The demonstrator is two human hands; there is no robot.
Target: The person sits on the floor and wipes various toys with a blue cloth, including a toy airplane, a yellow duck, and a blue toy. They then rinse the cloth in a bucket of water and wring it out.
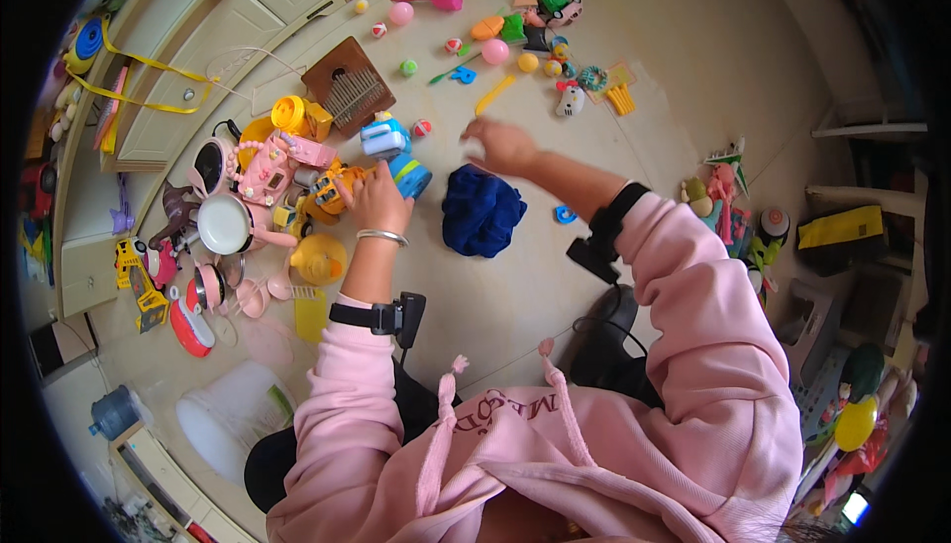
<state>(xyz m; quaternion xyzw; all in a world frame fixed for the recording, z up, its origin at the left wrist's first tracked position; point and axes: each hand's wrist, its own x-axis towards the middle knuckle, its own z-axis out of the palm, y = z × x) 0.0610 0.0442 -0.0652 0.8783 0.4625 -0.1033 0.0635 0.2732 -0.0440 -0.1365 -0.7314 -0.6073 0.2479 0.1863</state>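
My left hand (pixel 377 205), with a silver bangle at its wrist, reaches over the toy pile. Its fingers lie against an orange toy vehicle (pixel 329 192) and beside a blue toy with a green stripe (pixel 410 176); whether it grips either is hidden. A blue-and-white toy (pixel 385 136) sits just beyond. My right hand (pixel 501 146) hovers past the bunched dark blue cloth (pixel 483 212), thumb and fingers apart, with nothing visible in it. Near its fingertips lies a yellow plastic strip (pixel 495 95).
Left of my left hand are a wooden kalimba (pixel 349 87), a pink toy bag (pixel 265 171), a toy pan (pixel 225 223) and a yellow duck (pixel 318 259). Small balls and toys, including a pink ball (pixel 495 52), scatter ahead. A white bucket (pixel 230 417) stands lower left; cabinets (pixel 200 60) border the floor.
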